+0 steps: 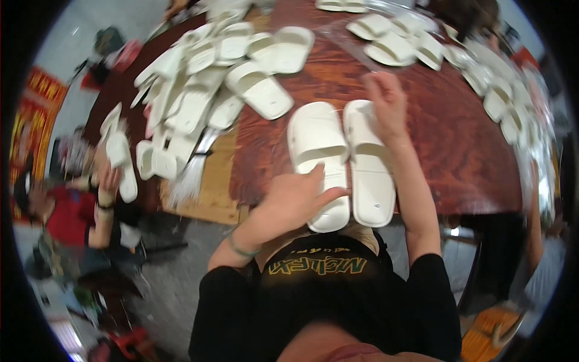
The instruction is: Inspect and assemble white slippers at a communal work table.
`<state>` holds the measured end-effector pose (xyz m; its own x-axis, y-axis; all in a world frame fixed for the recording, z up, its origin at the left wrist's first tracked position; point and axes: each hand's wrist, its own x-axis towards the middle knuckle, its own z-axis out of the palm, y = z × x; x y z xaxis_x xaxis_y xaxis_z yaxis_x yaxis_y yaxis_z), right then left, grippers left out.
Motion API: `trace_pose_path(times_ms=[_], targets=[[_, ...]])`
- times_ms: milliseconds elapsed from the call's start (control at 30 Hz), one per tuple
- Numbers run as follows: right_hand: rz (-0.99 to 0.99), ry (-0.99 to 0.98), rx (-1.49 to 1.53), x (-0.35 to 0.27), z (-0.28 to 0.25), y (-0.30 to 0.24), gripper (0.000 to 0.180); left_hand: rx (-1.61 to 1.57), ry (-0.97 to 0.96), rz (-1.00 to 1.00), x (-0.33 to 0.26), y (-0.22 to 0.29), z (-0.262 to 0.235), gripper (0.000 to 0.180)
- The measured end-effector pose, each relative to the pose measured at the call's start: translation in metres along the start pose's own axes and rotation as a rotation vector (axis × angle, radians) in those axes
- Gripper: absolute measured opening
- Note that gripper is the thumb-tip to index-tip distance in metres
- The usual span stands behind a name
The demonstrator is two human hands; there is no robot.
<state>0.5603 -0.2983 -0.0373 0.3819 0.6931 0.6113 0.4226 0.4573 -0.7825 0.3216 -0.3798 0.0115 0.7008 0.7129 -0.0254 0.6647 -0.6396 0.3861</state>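
Two white slide slippers lie side by side at the table's near edge, toes pointing away from me. My left hand [295, 200] rests on the left slipper [318, 130], its index finger and thumb stretched apart over the footbed. Beside the toe of the right slipper [373, 181], my right hand [388, 107] is raised with its fingers drawn together. What those fingers hold, if anything, is too fine to make out. Faint thin lines cross the slippers near the straps. Part of the right slipper's toe is hidden behind my right hand.
A heap of white slippers [196, 99] covers the table's left side, beside a bundle of clear plastic strands [196, 163]. More slippers [392, 48] lie at the far right, some near clear plastic wrap. At left, a person in red [72, 214] holds slippers; another person's arm [534, 223] shows at right.
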Motion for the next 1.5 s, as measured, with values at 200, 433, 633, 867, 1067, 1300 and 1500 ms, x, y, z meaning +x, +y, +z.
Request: trace_pose_path(times_ms=[200, 433, 633, 867, 1067, 1300, 1500], targets=[[0.188, 0.134, 0.142, 0.007, -0.031, 0.02, 0.016, -0.053, 0.181, -0.057, 0.059, 0.007, 0.059, 0.068], [0.299, 0.18, 0.24, 0.006, -0.035, 0.058, 0.019, -0.08, 0.181, -0.136, 0.077, -0.003, 0.063, 0.034], [0.187, 0.211, -0.311, 0.006, -0.043, 0.051, 0.022, -0.085, 0.17, -0.167, 0.008, -0.048, -0.004, 0.023], [0.127, 0.197, -0.116, -0.002, -0.015, 0.062, 0.019, -0.206, 0.822, -0.245, -0.103, -0.306, -0.059, 0.036], [0.084, 0.15, -0.178, -0.016, -0.02, 0.065, 0.013, -0.358, 0.74, -0.91, -0.107, -0.398, -0.067, 0.057], [0.041, 0.091, -0.271, -0.02, -0.016, 0.079, 0.012, 0.075, 0.687, -1.046, -0.097, -0.412, -0.025, 0.064], [0.053, 0.1, -0.263, -0.014, -0.016, 0.071, 0.012, 0.109, 0.716, -0.945, -0.117, -0.419, -0.026, 0.064]])
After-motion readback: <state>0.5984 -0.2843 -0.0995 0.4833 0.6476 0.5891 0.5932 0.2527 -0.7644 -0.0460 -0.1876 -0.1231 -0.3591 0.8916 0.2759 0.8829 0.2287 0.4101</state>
